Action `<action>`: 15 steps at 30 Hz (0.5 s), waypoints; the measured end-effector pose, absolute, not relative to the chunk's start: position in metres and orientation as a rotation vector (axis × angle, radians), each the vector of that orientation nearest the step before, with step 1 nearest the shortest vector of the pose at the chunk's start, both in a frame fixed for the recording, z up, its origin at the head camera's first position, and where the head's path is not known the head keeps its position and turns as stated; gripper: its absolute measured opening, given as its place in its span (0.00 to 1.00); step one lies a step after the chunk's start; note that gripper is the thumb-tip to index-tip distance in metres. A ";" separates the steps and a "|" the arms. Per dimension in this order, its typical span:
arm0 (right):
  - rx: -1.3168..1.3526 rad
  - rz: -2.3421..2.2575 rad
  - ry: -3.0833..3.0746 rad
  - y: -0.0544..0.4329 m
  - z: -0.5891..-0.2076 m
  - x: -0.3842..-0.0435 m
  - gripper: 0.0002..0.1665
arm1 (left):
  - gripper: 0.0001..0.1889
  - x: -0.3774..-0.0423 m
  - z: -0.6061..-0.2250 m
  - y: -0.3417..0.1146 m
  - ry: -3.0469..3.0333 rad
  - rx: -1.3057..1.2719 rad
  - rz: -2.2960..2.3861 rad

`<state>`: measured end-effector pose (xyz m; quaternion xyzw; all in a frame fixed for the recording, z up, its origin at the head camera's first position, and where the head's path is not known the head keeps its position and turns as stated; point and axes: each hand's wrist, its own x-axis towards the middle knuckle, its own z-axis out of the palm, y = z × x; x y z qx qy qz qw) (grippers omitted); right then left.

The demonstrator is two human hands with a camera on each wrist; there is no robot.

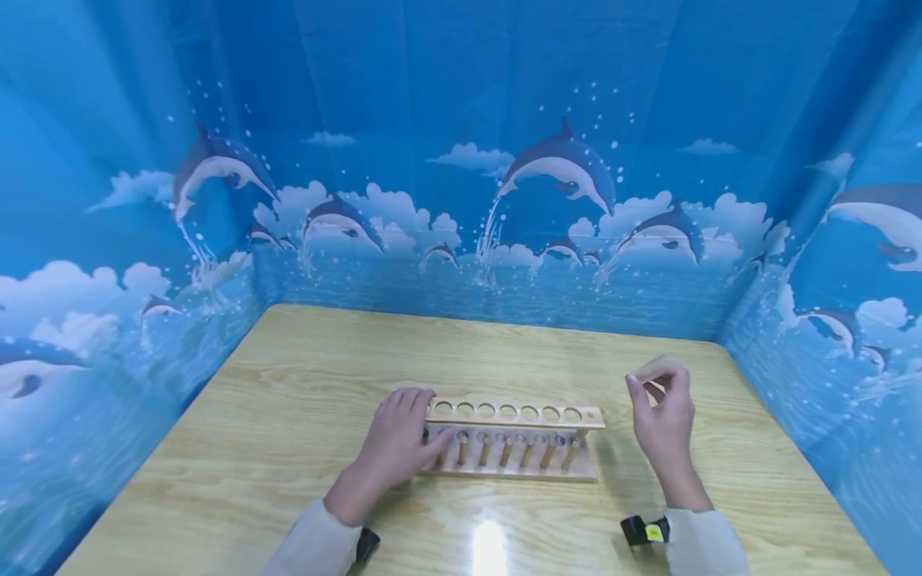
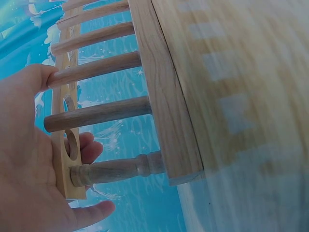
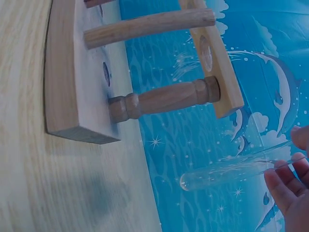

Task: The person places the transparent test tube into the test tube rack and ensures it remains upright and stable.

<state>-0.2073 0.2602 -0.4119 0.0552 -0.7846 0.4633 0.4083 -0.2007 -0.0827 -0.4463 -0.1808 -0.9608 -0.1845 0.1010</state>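
"Checking hands. What did the right hand (image 1: 661,412) have?"

"Clear tube (image 3: 227,171), pinched between thumb and fingers (image 3: 280,191) near its upper end. Tube was up in the air right of the rack (image 1: 504,474), not touching it."

"Long axis?"

"Per the right wrist view, roughly in line with the pegs (image 1: 507,452), a bit tilted, round closed end toward the desk (image 1: 346,352). Depth offset: couldn't tell."

"So what did the next move hang on?"

"My read: the sideways gap. Rack lay to the tube's left, long side running left-right; right end of the top bar (image 3: 231,101) was nearest."

"Left hand (image 1: 396,436)?"

"Far end. Gripped the top bar there, fingers curled behind, thumb in front by a peg tip."

"Materials?"

"Rack: pale grained wood, thick flat base, turned end post (image 3: 166,99), plain round pegs, row of round holes. Tube: slim, smooth; glass or plastic, couldn't tell. Desk: wood-look, shiny."
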 end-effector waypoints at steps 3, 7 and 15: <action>0.158 1.180 -1.939 0.260 -0.410 -0.207 0.14 | 0.36 -0.200 -0.448 -0.083 -2.829 -0.532 -0.544; 0.155 1.193 -1.926 0.269 -0.419 -0.213 0.14 | 0.36 -0.200 -0.449 -0.083 -2.819 -0.530 -0.543; 0.177 1.206 -1.888 0.274 -0.428 -0.218 0.16 | 0.36 -0.200 -0.449 -0.083 -2.814 -0.533 -0.553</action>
